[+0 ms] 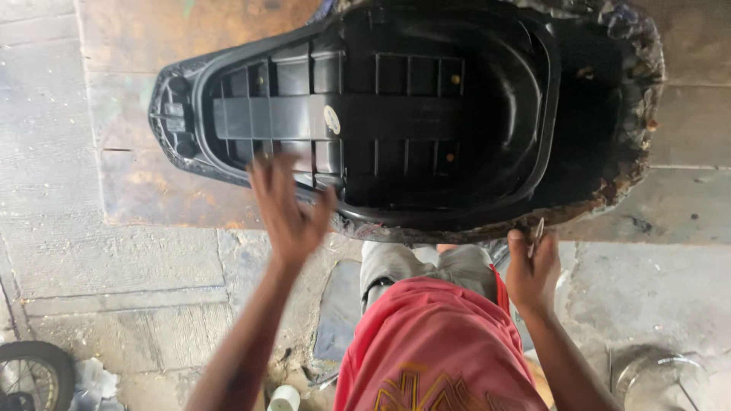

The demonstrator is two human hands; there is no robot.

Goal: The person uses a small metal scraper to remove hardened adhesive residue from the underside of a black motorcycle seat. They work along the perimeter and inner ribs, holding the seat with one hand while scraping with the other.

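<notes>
An upturned black motorcycle seat (396, 114) lies on a wooden board, its ribbed plastic base facing up and a ragged, frayed cover edge (640, 152) showing along the right and near side. My left hand (285, 209) is open with fingers spread, hovering at the seat's near edge, blurred by motion. My right hand (531, 270) is closed around a thin metal tool (537, 232) whose tip points up at the seat's frayed lower rim. My red shirt and grey shorts fill the bottom middle.
The wooden board (145, 183) rests on a rough concrete floor (114, 274). A small wheel (30, 377) sits at the bottom left. A round metal container (662, 380) stands at the bottom right, and a small white cup (284, 397) by my leg.
</notes>
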